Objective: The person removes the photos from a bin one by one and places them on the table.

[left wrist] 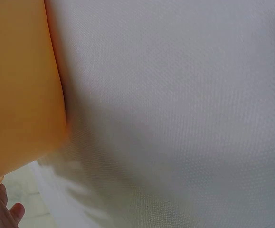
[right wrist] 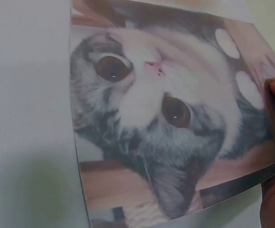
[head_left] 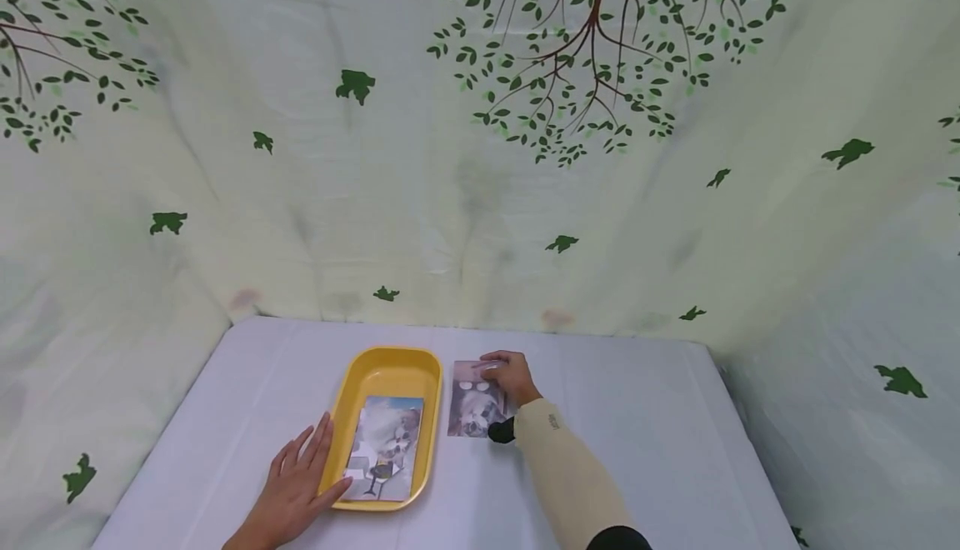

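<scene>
My right hand (head_left: 513,377) pinches a cat photo (right wrist: 151,109) by one edge, thumb on the printed face. The photo shows a grey and white cat with wide eyes. In the head view it is just right of a yellow tray (head_left: 437,383), and the wrist partly covers it. My left hand (head_left: 298,477) rests against the tray's left side, fingers straight and thumb over the near-left rim. Inside the tray, toward its near end, lies another picture (head_left: 401,429) with a pale, cloudy print and a dark glass-like shape.
A white-covered table (head_left: 637,433) bears everything and runs back to the wall. Hanging sheets (head_left: 450,200) printed with branches and green leaves enclose it at the back and sides. In the left wrist view the tray's orange-yellow side wall (left wrist: 21,85) stands close by the cloth.
</scene>
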